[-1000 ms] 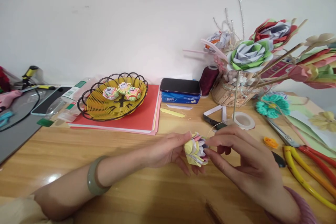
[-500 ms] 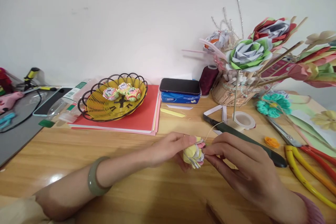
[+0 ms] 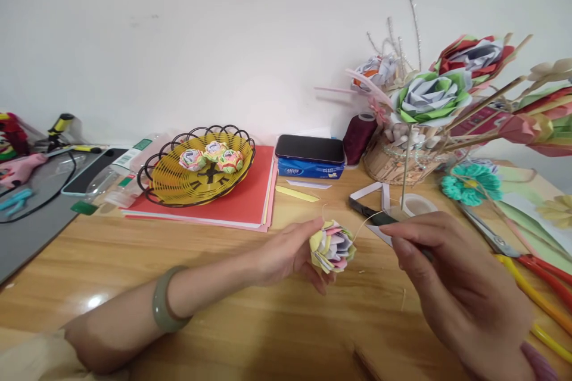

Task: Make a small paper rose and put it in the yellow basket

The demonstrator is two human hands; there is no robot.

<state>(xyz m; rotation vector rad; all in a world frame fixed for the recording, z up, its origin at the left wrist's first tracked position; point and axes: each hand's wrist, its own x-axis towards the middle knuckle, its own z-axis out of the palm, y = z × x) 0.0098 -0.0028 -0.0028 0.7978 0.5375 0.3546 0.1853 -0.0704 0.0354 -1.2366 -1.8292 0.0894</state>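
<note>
My left hand is closed round a folded paper flower with yellow, white and pink petals, its open face turned up and right. A thin pale thread arcs from the flower's right side towards the tape roll. Apart from the flower, my right hand hovers with thumb and index finger drawn together; what they hold, if anything, is hidden. Behind its fingers lies a dark-green-handled tool, partly covered by the hand. A roll of white tape sits just beyond.
A yellow woven basket with three small paper flowers rests on red paper. Beside it are a blue tissue pack with a phone on top and a maroon thread spool. Red-handled scissors and a pot of paper flowers stand right.
My right hand has drawn back from the flower to the right. The flower has turned so its petal centre shows more. The whole view has shifted slightly.
</note>
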